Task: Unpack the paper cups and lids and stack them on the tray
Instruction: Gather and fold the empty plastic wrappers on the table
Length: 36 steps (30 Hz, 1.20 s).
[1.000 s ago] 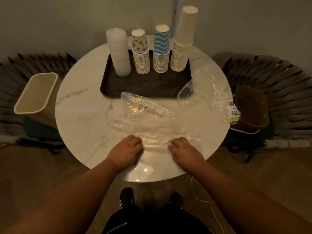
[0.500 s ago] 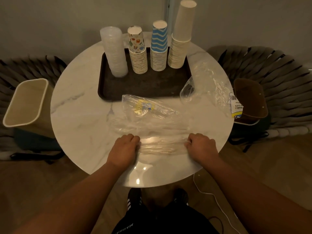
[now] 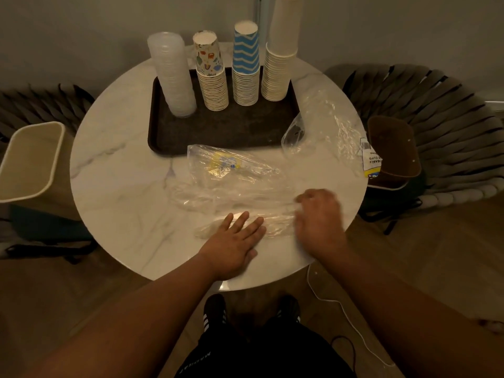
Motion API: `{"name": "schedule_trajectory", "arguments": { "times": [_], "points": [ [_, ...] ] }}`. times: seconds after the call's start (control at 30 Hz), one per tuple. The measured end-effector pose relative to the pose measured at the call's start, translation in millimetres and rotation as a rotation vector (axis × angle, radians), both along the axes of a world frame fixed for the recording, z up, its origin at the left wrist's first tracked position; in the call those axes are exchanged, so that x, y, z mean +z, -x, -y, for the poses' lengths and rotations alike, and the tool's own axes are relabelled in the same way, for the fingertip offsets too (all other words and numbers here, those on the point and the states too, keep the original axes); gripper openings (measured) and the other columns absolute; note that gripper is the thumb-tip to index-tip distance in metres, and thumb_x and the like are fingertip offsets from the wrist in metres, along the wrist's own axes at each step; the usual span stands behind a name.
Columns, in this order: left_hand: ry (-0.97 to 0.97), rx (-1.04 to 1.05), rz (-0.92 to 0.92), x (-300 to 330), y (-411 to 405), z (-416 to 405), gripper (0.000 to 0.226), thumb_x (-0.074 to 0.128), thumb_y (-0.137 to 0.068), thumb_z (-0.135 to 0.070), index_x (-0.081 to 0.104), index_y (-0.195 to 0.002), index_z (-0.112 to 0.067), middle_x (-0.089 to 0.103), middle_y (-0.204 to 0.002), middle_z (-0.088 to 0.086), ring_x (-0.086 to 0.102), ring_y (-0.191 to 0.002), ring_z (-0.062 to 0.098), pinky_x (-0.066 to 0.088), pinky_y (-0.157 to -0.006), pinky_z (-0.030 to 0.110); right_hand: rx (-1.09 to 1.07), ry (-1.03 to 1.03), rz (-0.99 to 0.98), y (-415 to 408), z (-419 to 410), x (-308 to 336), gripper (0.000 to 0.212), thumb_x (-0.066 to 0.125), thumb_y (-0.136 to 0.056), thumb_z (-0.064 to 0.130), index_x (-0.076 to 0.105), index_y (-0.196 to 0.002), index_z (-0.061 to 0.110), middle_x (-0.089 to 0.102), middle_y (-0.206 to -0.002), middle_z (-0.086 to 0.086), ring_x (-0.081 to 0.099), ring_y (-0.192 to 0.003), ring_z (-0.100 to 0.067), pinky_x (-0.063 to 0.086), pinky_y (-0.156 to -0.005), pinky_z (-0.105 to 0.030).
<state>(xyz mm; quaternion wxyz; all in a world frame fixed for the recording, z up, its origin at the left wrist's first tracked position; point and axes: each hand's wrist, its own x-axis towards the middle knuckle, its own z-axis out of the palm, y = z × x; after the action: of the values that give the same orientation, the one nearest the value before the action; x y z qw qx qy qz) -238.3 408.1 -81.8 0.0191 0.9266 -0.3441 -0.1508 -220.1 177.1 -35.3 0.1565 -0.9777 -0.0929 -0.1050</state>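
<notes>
A dark tray (image 3: pixel 218 129) at the back of the round marble table (image 3: pixel 122 192) carries a stack of clear lids (image 3: pixel 173 77) and three cup stacks: patterned (image 3: pixel 211 75), blue zigzag (image 3: pixel 245 66) and plain white (image 3: pixel 281 50). Empty clear plastic wrappers (image 3: pixel 234 184) lie crumpled in front of the tray. My left hand (image 3: pixel 234 244) lies flat, fingers spread, pressing the near edge of a wrapper. My right hand (image 3: pixel 319 216), blurred, rests curled on the same wrapper's right end.
Another clear wrapper with a yellow label (image 3: pixel 335 135) hangs over the table's right edge. A beige bin (image 3: pixel 30 162) stands at the left. Woven chairs flank the table, the right one holding a brown tray (image 3: pixel 392 148). A white cable (image 3: pixel 341 304) runs on the floor.
My left hand has opened from a fist to a flat palm on the wrapper. My right hand has stayed at the wrapper's right end and is now blurred. The camera tilted slightly.
</notes>
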Motion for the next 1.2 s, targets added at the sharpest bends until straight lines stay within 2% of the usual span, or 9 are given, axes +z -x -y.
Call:
{"name": "schedule_trajectory", "arguments": {
  "times": [0.1,0.2,0.33,0.47,0.63,0.77,0.87,0.97,1.2],
  "points": [
    [0.017,-0.019,0.013,2.9,1.3,-0.3,0.063,0.015,-0.097,-0.046,0.026,-0.153,-0.018,0.018,-0.159,0.004,0.009,-0.148,0.033,-0.003,-0.115,0.05,0.413,0.01,-0.274,26.0,-37.9,-14.8,0.052,0.039,-0.095,0.031,0.049,-0.137,0.003,0.046,-0.144,-0.017,0.036,-0.137,-0.035,0.024,-0.116,-0.04],
    [0.022,-0.002,0.006,6.5,-0.7,-20.9,0.063,0.013,-0.097,-0.043,0.02,-0.154,-0.019,0.008,-0.159,0.0,0.003,-0.147,0.027,-0.004,-0.119,0.044,0.264,0.147,-0.604,34.3,-22.4,-30.3,0.081,0.008,-0.087,0.061,0.002,-0.154,0.017,-0.018,-0.157,0.0,-0.014,-0.148,-0.024,-0.01,-0.118,-0.038],
    [0.082,0.053,0.077,3.7,-0.7,-60.9,0.052,0.034,-0.094,-0.028,0.051,-0.139,-0.008,0.047,-0.145,0.012,0.043,-0.135,0.032,0.024,-0.114,0.038,0.248,0.239,-0.621,32.2,2.4,-35.9,0.088,-0.008,-0.075,0.066,-0.011,-0.152,0.023,-0.03,-0.15,0.004,-0.022,-0.146,-0.02,-0.018,-0.113,-0.036],
    [0.123,0.015,0.157,13.8,-4.4,-71.6,0.038,0.044,-0.083,-0.019,0.073,-0.1,-0.002,0.069,-0.107,0.021,0.067,-0.093,0.04,0.058,-0.074,0.043,0.231,0.232,-0.613,34.4,-5.0,-31.4,0.084,-0.006,-0.076,0.068,-0.004,-0.152,0.034,-0.023,-0.157,-0.002,-0.02,-0.147,-0.024,-0.015,-0.116,-0.044],
    [0.149,-0.228,0.276,39.7,-18.5,-58.0,0.025,0.041,-0.079,-0.013,0.064,-0.074,-0.007,0.057,-0.07,0.011,0.053,-0.057,0.028,0.045,-0.046,0.034,0.108,0.287,-0.525,39.5,-29.8,-20.8,0.089,0.019,-0.076,0.077,0.025,-0.151,0.028,0.0,-0.162,-0.01,-0.007,-0.149,-0.032,-0.001,-0.118,-0.056],
    [0.312,-0.366,0.311,75.7,-21.4,-13.6,0.013,0.056,-0.075,-0.016,0.067,-0.076,-0.009,0.059,-0.07,0.01,0.056,-0.059,0.027,0.046,-0.051,0.03,0.031,0.111,-0.297,46.1,-64.4,-21.1,0.068,0.044,-0.072,0.065,0.063,-0.114,0.014,0.058,-0.125,-0.01,0.053,-0.11,-0.035,0.047,-0.086,-0.044],
    [0.506,-0.235,0.271,100.8,-23.1,21.8,0.032,0.061,-0.086,-0.032,0.069,-0.108,-0.01,0.068,-0.098,0.011,0.063,-0.086,0.027,0.052,-0.075,0.033,-0.123,-0.377,-0.363,49.3,-67.3,-24.7,0.028,0.049,-0.087,0.033,0.065,-0.096,0.011,0.062,-0.094,-0.003,0.061,-0.086,-0.025,0.048,-0.072,-0.034],
    [0.805,0.251,0.011,111.0,-31.0,36.9,0.043,0.047,-0.096,-0.039,0.061,-0.125,-0.011,0.065,-0.115,0.005,0.058,-0.098,0.014,0.047,-0.088,0.028,-0.549,-0.828,-0.479,53.7,-48.9,-17.6,0.027,0.064,-0.091,0.036,0.067,-0.097,0.01,0.065,-0.089,0.003,0.062,-0.084,-0.014,0.048,-0.078,-0.028],
    [0.515,0.405,-0.527,52.9,-37.9,58.8,0.043,0.066,-0.089,-0.019,0.055,-0.131,-0.021,0.062,-0.125,-0.002,0.059,-0.105,0.014,0.044,-0.092,0.021,-0.69,-1.271,-0.623,33.0,-12.5,-15.9,0.027,0.066,-0.089,0.036,0.069,-0.088,0.01,0.071,-0.081,-0.015,0.068,-0.071,-0.027,0.056,-0.07,-0.038]
  ]
}}
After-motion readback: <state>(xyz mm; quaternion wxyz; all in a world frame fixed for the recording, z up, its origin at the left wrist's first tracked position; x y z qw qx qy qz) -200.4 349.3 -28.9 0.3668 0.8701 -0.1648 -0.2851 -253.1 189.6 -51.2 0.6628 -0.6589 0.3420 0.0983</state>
